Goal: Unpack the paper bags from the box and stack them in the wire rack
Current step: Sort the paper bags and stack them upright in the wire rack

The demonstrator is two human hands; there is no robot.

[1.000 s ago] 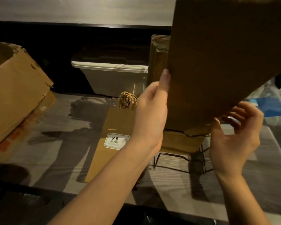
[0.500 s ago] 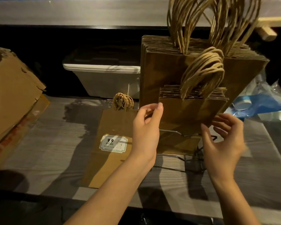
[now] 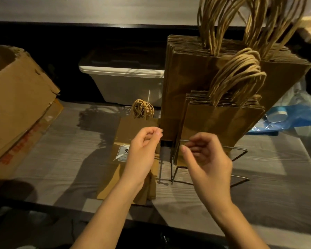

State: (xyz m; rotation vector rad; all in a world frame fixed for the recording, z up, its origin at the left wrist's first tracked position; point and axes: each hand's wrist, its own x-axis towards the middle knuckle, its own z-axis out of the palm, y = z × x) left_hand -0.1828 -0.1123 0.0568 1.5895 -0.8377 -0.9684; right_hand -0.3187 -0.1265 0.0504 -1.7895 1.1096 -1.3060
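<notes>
Brown paper bags [image 3: 221, 123] hide most of the wire rack [image 3: 241, 149].

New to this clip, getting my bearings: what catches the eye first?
The brown paper bags standing upright in the wire rack, right of centre, their twisted handles fanning up. The left hand and right hand hover empty before the rack; a cardboard box sits at far left.

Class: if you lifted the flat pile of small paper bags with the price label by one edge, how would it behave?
Probably floppy: the flat pile is thin folded paper, so it would likely sag, and feel light. Its layers, fanned at the near edge, may slide apart.
</notes>
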